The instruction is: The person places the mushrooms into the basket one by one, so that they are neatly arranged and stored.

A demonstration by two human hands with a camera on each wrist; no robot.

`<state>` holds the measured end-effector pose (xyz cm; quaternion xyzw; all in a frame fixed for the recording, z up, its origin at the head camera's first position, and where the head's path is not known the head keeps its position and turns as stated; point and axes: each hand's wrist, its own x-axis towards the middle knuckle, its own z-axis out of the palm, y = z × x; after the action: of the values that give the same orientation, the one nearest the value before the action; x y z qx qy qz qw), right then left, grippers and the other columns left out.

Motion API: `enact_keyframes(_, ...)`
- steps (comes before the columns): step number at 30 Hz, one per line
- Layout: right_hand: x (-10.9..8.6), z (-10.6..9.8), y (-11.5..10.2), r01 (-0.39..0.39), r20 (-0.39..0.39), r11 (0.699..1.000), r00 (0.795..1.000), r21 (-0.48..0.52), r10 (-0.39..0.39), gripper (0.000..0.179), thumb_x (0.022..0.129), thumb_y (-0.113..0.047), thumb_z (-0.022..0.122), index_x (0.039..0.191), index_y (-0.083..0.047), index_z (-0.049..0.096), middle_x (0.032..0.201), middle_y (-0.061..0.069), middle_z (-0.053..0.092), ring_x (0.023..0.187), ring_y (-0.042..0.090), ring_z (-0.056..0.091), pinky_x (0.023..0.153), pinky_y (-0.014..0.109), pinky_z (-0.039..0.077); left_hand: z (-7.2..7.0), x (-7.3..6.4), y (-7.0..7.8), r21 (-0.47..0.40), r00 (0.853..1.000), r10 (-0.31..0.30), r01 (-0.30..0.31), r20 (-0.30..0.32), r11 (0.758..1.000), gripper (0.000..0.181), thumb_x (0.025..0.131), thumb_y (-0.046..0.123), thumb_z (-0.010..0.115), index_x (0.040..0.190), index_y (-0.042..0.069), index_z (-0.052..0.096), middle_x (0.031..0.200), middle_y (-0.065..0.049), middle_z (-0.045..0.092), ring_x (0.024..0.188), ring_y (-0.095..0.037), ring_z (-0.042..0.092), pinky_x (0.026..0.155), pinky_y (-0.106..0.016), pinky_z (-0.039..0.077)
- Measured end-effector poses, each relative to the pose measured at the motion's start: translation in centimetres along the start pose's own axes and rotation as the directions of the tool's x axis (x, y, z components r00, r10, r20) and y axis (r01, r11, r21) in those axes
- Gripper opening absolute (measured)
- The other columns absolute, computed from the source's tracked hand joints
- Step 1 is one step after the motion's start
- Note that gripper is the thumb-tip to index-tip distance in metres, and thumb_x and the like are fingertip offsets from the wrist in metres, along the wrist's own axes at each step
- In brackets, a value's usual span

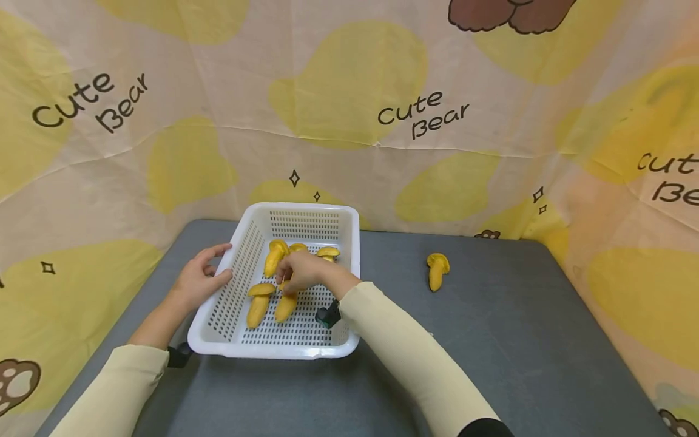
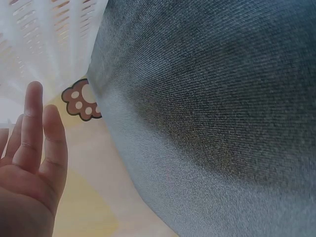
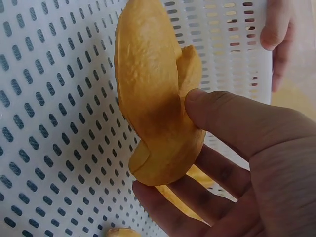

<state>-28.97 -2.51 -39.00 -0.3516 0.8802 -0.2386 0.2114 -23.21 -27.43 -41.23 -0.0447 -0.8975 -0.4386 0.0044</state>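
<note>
A white plastic basket [image 1: 275, 351] with slotted walls holds several yellow mushrooms. Inside it, my right hand [image 1: 303, 271] grips one mushroom [image 1: 286, 308] by the cap. In the right wrist view the thumb presses this mushroom [image 3: 148, 74] from one side, with fingers curled under the cap. Just to its left lies another mushroom [image 1: 259, 304], and a further one [image 1: 275, 257] lies behind the hand. At the basket's left rim, my left hand [image 1: 199, 279] rests its fingertips and thumb. The left wrist view shows its fingers [image 2: 32, 123] fairly straight beside the basket wall.
A single mushroom [image 1: 436, 271] lies on the grey table [image 1: 491, 340] to the right of the basket. Behind the table hangs a cloth [image 1: 349, 85] printed with yellow patches and lettering. Another mushroom [image 1: 328, 252] sits near the basket's right wall.
</note>
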Motion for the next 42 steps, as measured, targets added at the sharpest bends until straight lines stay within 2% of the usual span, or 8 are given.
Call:
enact_keyframes(8,0.32,0.36,0.29,-0.006,0.004,0.999,1.0,-0.043,0.006,0.013,0.083,-0.017,0.073,0.095,-0.017,0.069,0.092,-0.005,0.064,0.086,0.009,0.057,0.071,0.017,0.048,0.1,0.01,-0.06,0.007,1.0,0.007,-0.007,-0.005,1.0,0.061,0.092,0.014,0.056,0.148,0.006,0.032,0.123,-0.031,0.054,0.07,-0.024,0.071,0.053,-0.035,0.059)
enact_keyframes(17,0.31,0.51,0.19,-0.028,0.034,0.999,0.999,-0.04,0.029,0.011,0.083,-0.014,0.074,0.092,-0.018,0.069,0.096,-0.003,0.065,0.087,0.009,0.058,0.073,0.017,0.049,-0.03,-0.07,0.03,-0.01,1.0,0.011,-0.011,0.006,1.0,0.062,0.093,0.015,0.056,0.149,0.007,0.031,0.125,-0.032,0.054,0.071,-0.025,0.071,0.054,-0.035,0.059)
enact_keyframes(34,0.37,0.7,0.26,-0.043,0.045,0.996,0.998,-0.084,0.047,0.018,0.084,-0.017,0.073,0.101,-0.013,0.07,0.103,0.002,0.067,0.087,0.01,0.057,0.073,0.018,0.049,-0.04,-0.09,0.03,-0.007,1.0,0.011,-0.011,0.004,1.0,0.062,0.093,0.014,0.056,0.149,0.007,0.031,0.121,-0.033,0.056,0.071,-0.026,0.071,0.053,-0.035,0.059)
enact_keyframes(42,0.31,0.58,0.55,-0.069,0.033,0.998,0.997,0.008,0.069,0.018,0.084,-0.019,0.073,0.102,-0.016,0.069,0.107,0.002,0.065,0.091,0.01,0.058,0.076,0.02,0.051,-0.04,-0.09,-0.14,-0.001,1.0,0.008,-0.008,0.002,1.0,0.062,0.093,0.015,0.056,0.149,0.007,0.031,0.119,-0.033,0.057,0.069,-0.024,0.071,0.052,-0.034,0.059)
